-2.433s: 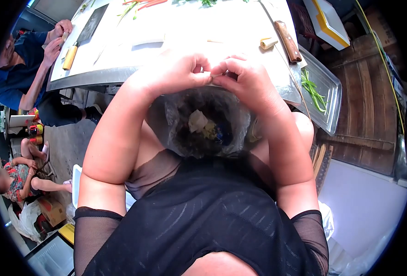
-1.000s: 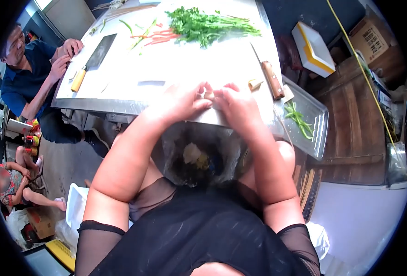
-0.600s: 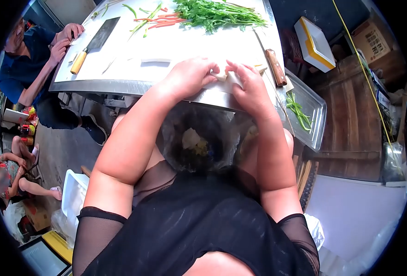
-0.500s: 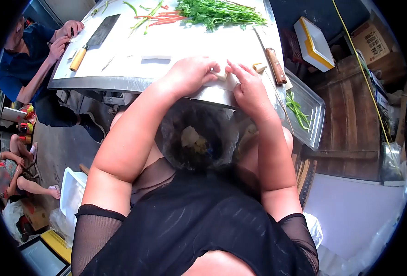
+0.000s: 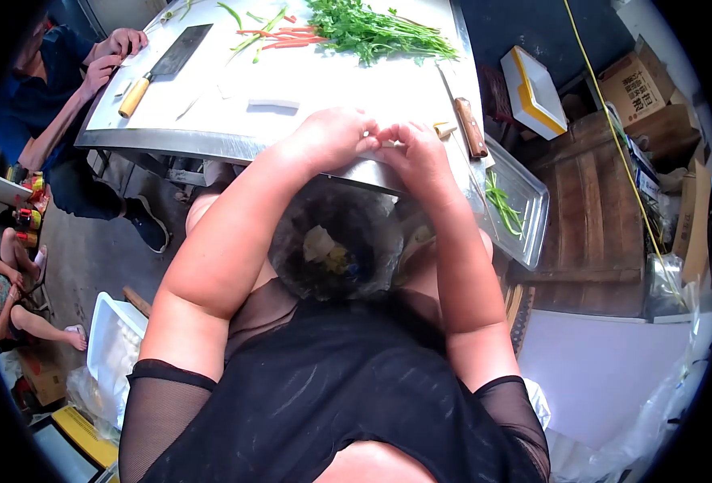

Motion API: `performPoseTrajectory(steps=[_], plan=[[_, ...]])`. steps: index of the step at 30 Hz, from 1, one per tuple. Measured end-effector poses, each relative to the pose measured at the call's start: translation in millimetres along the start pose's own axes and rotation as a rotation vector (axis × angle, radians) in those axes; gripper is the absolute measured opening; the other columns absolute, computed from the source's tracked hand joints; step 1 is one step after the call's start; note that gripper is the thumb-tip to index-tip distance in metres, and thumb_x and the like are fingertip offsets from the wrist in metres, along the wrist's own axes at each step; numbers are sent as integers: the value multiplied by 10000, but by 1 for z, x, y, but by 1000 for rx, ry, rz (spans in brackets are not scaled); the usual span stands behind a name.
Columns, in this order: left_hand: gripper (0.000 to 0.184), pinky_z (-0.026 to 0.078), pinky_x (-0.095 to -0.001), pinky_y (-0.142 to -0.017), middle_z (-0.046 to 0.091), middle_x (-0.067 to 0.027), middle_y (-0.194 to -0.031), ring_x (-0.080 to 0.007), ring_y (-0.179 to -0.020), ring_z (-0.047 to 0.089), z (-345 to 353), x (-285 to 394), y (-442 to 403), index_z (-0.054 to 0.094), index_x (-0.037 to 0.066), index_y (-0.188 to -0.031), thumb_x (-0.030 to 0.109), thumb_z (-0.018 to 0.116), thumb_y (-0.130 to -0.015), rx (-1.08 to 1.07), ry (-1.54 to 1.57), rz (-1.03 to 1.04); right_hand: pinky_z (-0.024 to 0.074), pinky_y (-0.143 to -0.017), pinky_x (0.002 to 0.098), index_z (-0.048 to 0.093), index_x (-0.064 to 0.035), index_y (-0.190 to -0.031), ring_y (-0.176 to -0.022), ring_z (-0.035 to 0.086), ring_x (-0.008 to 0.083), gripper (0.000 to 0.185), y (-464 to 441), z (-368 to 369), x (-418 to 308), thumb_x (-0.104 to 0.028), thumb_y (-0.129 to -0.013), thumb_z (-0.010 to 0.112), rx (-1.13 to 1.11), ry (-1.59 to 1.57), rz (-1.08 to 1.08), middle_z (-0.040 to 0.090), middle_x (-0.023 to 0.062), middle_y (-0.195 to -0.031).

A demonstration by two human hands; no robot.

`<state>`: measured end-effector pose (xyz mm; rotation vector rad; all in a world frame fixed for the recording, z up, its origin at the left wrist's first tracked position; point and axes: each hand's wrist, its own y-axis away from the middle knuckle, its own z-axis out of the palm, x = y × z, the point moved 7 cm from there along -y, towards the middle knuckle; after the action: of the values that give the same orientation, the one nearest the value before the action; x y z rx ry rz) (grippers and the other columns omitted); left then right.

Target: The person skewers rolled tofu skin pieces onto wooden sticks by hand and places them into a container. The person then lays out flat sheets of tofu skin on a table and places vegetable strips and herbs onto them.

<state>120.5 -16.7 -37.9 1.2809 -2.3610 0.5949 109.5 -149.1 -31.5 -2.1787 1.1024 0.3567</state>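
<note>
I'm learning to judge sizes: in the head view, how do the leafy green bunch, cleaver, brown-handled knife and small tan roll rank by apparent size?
Largest to smallest:
1. Leafy green bunch
2. Cleaver
3. Brown-handled knife
4. Small tan roll, beside the right hand

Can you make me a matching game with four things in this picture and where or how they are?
1. leafy green herb bunch
2. wide cleaver with a yellow wooden handle
3. shiny rectangular tray
4. camera wearer's bare left hand

A. holding thin green strips
B. fingers close to the bare right hand
C. beside thin red strips
D. on the white tabletop's left side

Pairs: 1-C, 2-D, 3-A, 4-B
</note>
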Motion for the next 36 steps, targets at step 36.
performPoseTrajectory(steps=[36], plan=[[399,488,-487,-990,681,-105,-1011,-273,-1016,648,-153,-137,179,660,127,-1033,430,757,-793,1184,1922,395,495,-853,355,695,-45,-1041,-984,585,260,270,19,13,12,-50,-773,729,91,-58,-39,633,104,-1021]])
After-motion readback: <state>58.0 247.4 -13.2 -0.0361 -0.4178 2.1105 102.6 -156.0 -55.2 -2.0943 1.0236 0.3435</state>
